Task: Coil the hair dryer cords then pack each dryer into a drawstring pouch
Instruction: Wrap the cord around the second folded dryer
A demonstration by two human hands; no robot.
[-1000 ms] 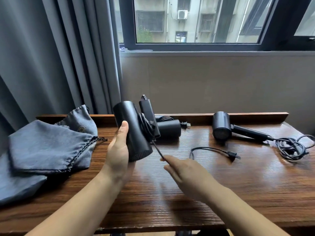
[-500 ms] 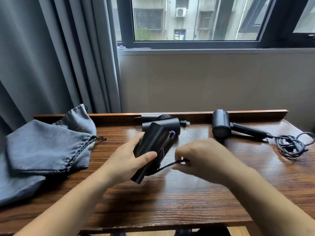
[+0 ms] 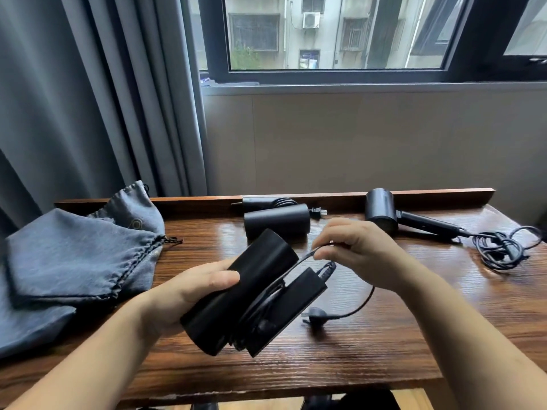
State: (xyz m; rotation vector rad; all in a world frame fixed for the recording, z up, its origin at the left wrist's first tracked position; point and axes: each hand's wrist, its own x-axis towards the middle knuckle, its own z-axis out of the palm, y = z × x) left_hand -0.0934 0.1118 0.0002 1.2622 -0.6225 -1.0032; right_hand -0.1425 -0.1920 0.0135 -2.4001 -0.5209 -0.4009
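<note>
Left hand (image 3: 189,294) grips the folded dryer (image 3: 236,294), now lowered beside the far wrapped dryer (image 3: 276,221). Right hand (image 3: 359,254) pinches the cord (image 3: 299,261), another loop on; plug (image 3: 315,315) still loose.

The single head-worn camera looks forward and down, close over the wooden table (image 3: 384,335). It faces the window (image 3: 334,34) and wall behind. No second view is provided.

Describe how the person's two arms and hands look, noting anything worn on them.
Both forearms are bare to the frame edge, no sleeves showing. The left hand and right hand wear no gloves, and no rings, watch or bracelet are visible. Fingers are uncovered; nails look short and unpainted.
</note>
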